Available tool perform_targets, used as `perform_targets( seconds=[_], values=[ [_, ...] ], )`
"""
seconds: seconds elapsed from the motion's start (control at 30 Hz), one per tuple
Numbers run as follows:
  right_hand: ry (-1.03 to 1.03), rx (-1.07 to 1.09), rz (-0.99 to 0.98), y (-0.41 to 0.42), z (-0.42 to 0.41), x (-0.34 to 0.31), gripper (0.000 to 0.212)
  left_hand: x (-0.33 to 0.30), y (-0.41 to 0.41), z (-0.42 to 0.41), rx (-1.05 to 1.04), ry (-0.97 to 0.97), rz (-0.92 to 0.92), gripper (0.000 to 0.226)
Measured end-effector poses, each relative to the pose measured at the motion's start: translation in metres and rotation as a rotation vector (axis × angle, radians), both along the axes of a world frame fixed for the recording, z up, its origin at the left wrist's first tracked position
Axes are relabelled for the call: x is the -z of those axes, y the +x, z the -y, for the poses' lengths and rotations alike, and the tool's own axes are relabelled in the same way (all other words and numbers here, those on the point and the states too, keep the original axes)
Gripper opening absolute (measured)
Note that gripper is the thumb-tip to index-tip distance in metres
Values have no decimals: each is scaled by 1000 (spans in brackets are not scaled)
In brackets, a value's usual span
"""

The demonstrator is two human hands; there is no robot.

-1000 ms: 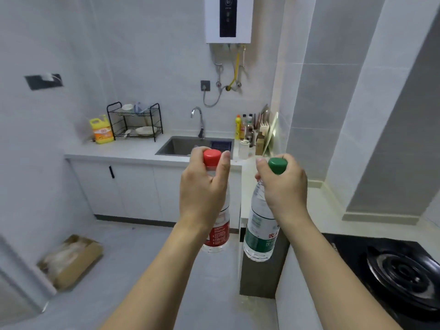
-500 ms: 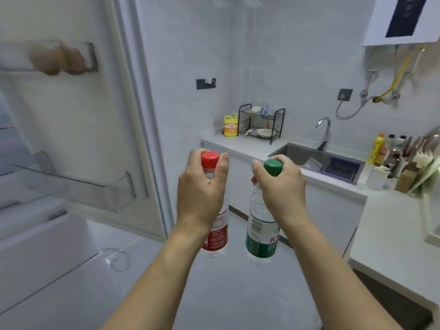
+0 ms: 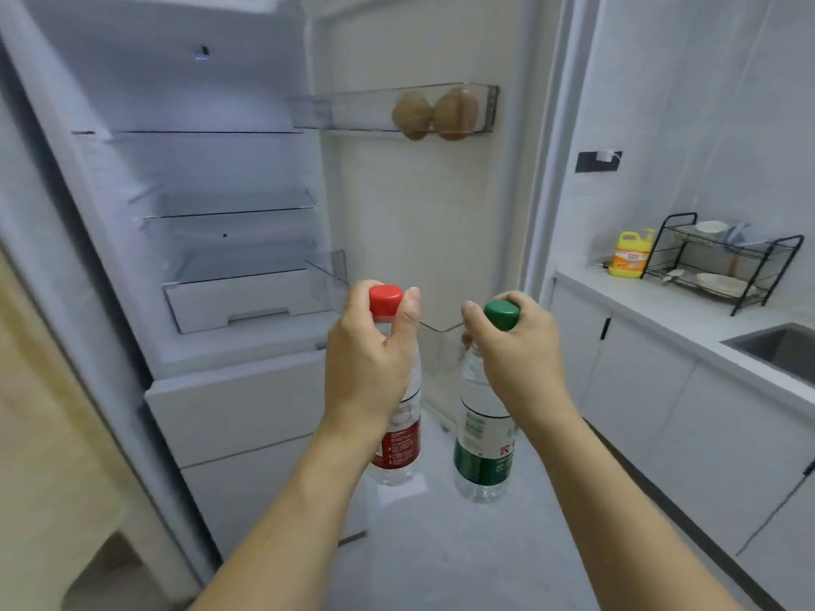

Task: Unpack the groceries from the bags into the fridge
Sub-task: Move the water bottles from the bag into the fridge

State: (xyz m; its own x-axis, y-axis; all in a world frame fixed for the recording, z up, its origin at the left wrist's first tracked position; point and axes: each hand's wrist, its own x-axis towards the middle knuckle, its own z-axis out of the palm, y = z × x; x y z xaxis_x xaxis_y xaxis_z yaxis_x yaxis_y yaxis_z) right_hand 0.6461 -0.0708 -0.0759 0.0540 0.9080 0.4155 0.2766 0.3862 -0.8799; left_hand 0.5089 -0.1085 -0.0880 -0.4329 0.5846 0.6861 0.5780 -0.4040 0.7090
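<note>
Before open fridge, red-labelled bottle, green-labelled bottle

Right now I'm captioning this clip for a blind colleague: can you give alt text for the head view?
Two hands hold water bottles by their necks before an open fridge: the left hand a red-capped bottle, the right hand a green-capped bottle. Two eggs sit in the upper door shelf.

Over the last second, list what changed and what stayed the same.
The view swung left, from the sink counter to the open fridge, whose door shelf holds two brown items. Nothing was let go: the left hand still grips the red-capped bottle, the right hand the green-capped bottle, both upright.
</note>
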Motion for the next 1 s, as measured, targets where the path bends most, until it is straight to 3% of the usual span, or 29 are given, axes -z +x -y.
perform_targets(
  seconds=[0.5, 1.0],
  values=[
    [-26, -331, -14, -214, -22, 4, 24, 5, -190, 18, -288, -12, -7, 27],
    [-64, -510, 23, -300, -100, 12, 18, 18, -268, -42, -461, -53, 53, 29]
  ],
)
